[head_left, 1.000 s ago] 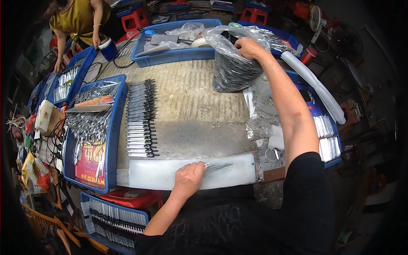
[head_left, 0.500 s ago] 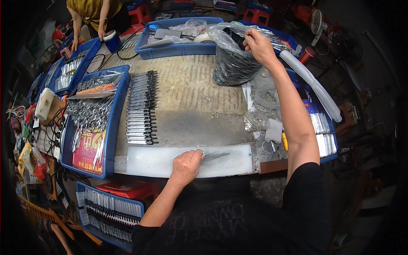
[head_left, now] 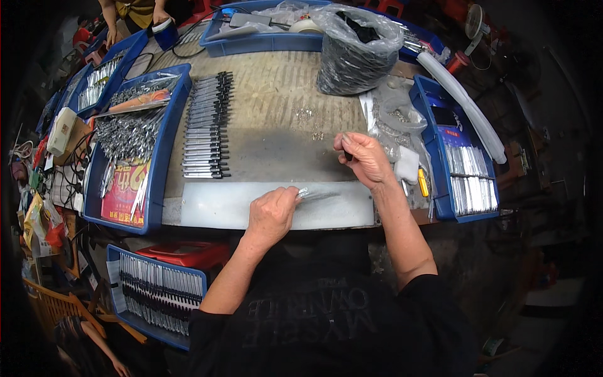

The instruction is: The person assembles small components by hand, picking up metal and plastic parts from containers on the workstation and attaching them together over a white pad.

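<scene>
My left hand [head_left: 271, 217] is closed just above the white board [head_left: 213, 204] at the table's near edge. From its fingertips pokes the bright end of a small silver metal part [head_left: 303, 193]; the rest is hidden in my fist. To the right, my right hand [head_left: 365, 158] hangs over the table, thumb and fingers pinched on a small black piece [head_left: 348, 155]. A clear plastic bag [head_left: 355, 63] packed with black parts stands open beyond it. Left of the middle lies a neat column of slim silver-and-black pen-like rods [head_left: 207, 135].
Blue trays [head_left: 179, 100] of silver parts line the left, with another blue tray [head_left: 493, 213] on the right and one [head_left: 264, 43] at the back. Bags of small metal bits [head_left: 402, 119] and a yellow-handled tool [head_left: 423, 182] lie right. Another person's hand [head_left: 161, 16] shows far left.
My right hand has come from the bag's mouth back toward me, now with a small black piece in its pinch. My left hand stays over the white board. The whole view has shifted.
</scene>
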Motion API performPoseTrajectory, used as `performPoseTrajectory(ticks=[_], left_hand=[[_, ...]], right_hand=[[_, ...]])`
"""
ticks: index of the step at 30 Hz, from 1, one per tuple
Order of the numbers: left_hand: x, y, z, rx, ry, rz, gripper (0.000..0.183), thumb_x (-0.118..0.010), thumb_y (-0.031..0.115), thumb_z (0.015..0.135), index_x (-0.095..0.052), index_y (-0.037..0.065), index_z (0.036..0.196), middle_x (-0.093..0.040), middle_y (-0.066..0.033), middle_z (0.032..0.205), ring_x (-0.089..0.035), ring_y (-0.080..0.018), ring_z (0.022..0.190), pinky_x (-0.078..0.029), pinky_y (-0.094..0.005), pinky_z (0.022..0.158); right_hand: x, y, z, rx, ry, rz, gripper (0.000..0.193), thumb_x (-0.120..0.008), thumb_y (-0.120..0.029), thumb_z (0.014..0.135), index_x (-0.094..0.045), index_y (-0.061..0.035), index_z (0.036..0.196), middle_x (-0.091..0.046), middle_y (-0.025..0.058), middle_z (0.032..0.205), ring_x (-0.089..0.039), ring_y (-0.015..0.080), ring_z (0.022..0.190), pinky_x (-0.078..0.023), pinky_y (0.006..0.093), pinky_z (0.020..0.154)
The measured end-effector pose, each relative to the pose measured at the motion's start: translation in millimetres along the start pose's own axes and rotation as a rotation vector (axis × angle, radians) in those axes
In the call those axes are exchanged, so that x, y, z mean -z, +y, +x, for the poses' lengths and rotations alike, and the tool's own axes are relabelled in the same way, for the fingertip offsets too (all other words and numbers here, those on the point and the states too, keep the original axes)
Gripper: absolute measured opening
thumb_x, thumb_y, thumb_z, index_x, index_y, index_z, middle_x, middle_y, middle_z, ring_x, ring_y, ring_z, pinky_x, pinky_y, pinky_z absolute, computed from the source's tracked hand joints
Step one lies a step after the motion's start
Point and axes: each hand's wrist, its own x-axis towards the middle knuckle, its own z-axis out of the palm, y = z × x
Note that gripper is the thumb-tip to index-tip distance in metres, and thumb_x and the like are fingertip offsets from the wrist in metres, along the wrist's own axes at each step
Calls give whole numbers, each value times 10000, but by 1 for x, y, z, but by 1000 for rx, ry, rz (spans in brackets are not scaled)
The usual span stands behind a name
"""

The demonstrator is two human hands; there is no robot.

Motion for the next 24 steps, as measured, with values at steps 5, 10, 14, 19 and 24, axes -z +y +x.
performPoseTrajectory(ticks=[5, 10, 14, 19, 24], left_hand=[[4, 12, -1, 2, -46, 7, 133, -615, 68, 744, -522, 26, 831, -521, -87, 636, -552, -248, 566, -434, -341, 493], [8, 19, -3, -5, -44, 4, 136, -618, 70, 742, -527, 26, 832, -523, -85, 634, -554, -245, 560, -436, -341, 487], [10, 22, -4, -13, -37, 7, 137, -620, 72, 741, -532, 25, 833, -529, -85, 639, -556, -243, 558, -438, -340, 480], [9, 23, -6, -12, -30, 11, 138, -623, 75, 737, -535, 22, 830, -535, -87, 643, -557, -240, 557, -437, -337, 477], [10, 25, -8, -6, -22, 8, 145, -628, 78, 734, -537, 17, 829, -535, -90, 641, -555, -243, 554, -435, -339, 478]], right_hand=[[-7, 12, -24, -15, 67, 118, 179, -616, -214, 819, -634, -40, 858, -586, -5, 783, -422, 37, 624, -332, 202, 525], [-13, 20, -40, 104, 68, 40, 207, -606, -221, 829, -641, -17, 835, -560, -7, 666, -385, 40, 539, -312, 194, 472], [-22, 26, -52, 194, 152, -114, 220, -598, -221, 837, -647, -7, 841, -561, -2, 643, -402, 42, 531, -336, 189, 484], [-24, 32, -61, 231, 147, -188, 229, -588, -215, 845, -643, 6, 868, -557, -6, 651, -454, 48, 573, -371, 180, 520], [-25, 35, -68, 254, 95, -228, 196, -569, -175, 856, -630, 5, 901, -553, -5, 677, -469, 48, 608, -384, 179, 555]])
